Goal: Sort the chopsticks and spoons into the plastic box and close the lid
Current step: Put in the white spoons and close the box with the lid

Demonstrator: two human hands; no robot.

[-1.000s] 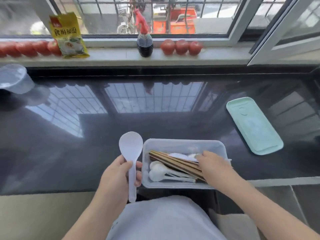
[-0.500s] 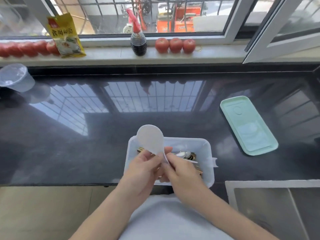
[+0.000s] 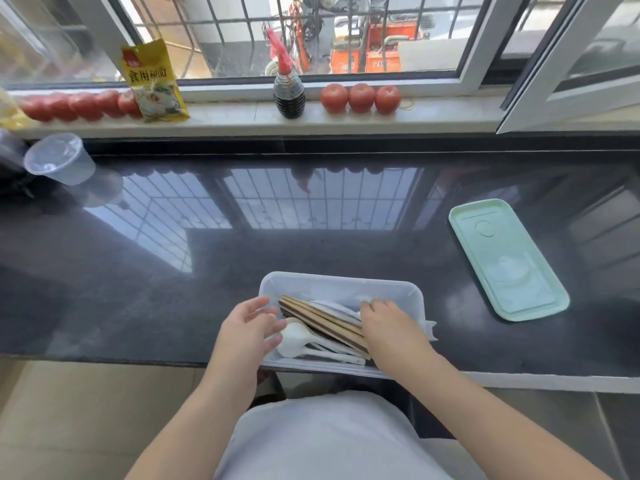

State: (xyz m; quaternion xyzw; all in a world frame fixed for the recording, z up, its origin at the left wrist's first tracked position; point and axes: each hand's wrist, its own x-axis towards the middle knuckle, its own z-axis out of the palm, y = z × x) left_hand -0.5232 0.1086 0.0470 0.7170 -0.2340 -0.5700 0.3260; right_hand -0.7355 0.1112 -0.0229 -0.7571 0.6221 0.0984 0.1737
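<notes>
A clear plastic box stands at the front edge of the black counter. Inside lie a bundle of brown chopsticks and several white plastic spoons. My left hand hovers at the box's left end, fingers relaxed and spread, holding nothing. My right hand is inside the box at its right end, its fingers resting on the spoons and chopsticks; what lies under the palm is hidden. The pale green lid lies flat on the counter to the right, apart from the box.
A clear plastic cup stands at the far left of the counter. On the windowsill are tomatoes, a dark sauce bottle and a yellow packet. A sink edge shows at the lower right.
The large white spoon that my left hand held up is now down in the box. My left hand has let go and opened; my right hand has moved to the box's right end.
</notes>
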